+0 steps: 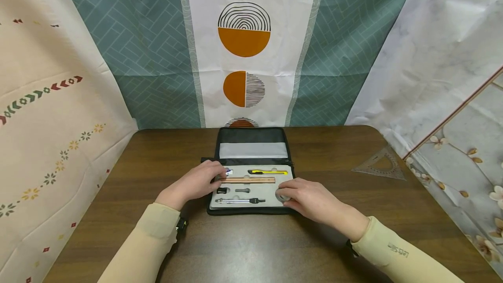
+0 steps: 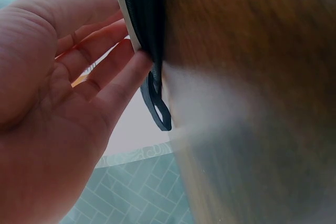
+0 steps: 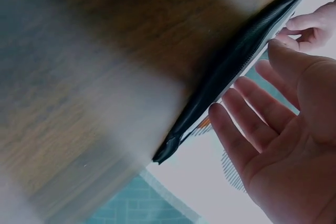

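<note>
A black zippered case (image 1: 251,211) lies unfolded on the table, its light grey tray (image 1: 235,207) facing up. My left hand (image 1: 200,180) is at the tray's left edge, fingertips by the left ends of the wooden pencils (image 1: 251,180). In the left wrist view those fingers reach over the case's rim (image 2: 139,14), beside a black loop (image 2: 157,106). My right hand (image 1: 312,198) touches a round greyish item (image 1: 282,195) at the tray's right side, partly hidden by the fingers. The right wrist view has its fingers extended over the case edge (image 3: 231,72).
In the tray sit a yellow utility knife (image 1: 269,172), a compass (image 1: 241,201), a black sharpener (image 1: 222,190), a small grey piece (image 1: 242,190) and a small white-and-blue item (image 1: 229,171). A clear set square (image 1: 381,165) lies at the table's right. Patterned cloths surround the wooden table (image 1: 251,248).
</note>
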Action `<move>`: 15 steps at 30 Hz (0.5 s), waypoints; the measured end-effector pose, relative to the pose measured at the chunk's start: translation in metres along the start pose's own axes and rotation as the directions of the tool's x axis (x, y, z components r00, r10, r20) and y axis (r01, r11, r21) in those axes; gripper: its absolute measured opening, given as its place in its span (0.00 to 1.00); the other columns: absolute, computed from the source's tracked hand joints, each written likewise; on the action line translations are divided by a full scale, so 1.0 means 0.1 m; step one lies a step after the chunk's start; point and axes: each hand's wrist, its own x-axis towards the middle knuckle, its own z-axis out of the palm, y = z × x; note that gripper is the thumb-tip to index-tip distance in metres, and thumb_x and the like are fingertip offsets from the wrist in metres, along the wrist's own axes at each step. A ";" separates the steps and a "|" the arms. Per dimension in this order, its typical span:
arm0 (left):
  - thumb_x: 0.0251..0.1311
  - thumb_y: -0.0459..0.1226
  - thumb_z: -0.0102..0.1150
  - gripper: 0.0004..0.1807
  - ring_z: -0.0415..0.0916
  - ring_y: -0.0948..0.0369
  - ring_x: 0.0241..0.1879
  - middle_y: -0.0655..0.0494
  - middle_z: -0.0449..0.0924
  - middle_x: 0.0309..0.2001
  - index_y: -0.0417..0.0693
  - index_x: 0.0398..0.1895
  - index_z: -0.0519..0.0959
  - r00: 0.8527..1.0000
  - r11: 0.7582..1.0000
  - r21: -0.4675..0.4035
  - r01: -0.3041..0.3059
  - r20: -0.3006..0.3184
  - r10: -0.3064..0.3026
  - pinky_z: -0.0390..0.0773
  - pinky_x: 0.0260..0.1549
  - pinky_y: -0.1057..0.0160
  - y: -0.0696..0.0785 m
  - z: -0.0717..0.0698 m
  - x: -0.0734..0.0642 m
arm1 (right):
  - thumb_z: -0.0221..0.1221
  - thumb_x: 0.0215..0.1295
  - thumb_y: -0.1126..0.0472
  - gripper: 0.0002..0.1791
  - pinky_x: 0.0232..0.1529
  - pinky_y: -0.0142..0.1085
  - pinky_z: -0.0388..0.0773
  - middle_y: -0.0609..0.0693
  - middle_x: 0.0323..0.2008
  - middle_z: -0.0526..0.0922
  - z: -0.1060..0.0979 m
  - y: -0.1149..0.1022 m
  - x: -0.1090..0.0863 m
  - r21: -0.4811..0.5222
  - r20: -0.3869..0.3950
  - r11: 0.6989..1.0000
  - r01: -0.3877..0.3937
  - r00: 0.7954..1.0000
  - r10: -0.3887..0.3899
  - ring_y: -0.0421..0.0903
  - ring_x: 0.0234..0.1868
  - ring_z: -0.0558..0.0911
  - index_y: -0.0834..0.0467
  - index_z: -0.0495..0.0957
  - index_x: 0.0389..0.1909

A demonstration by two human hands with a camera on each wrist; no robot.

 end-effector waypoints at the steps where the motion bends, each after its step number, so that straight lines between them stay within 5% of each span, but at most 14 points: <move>1: 0.71 0.29 0.71 0.09 0.76 0.57 0.50 0.60 0.84 0.48 0.52 0.47 0.87 1.000 1.000 -0.001 0.000 0.000 0.000 0.83 0.51 0.53 0.00 0.00 0.00 | 0.78 0.69 0.59 0.20 0.52 0.42 0.87 0.46 0.60 0.87 0.00 0.01 -0.01 0.003 0.002 1.000 0.001 1.000 -0.001 0.44 0.57 0.86 0.52 0.89 0.59; 15: 0.71 0.28 0.71 0.09 0.76 0.57 0.49 0.59 0.84 0.48 0.51 0.47 0.87 1.000 1.000 -0.001 -0.004 -0.002 0.004 0.83 0.51 0.53 0.01 -0.01 -0.01 | 0.79 0.67 0.53 0.30 0.64 0.51 0.83 0.54 0.67 0.84 -0.05 0.20 -0.18 -0.058 -0.035 0.998 -0.030 0.999 0.028 0.53 0.68 0.83 0.57 0.85 0.68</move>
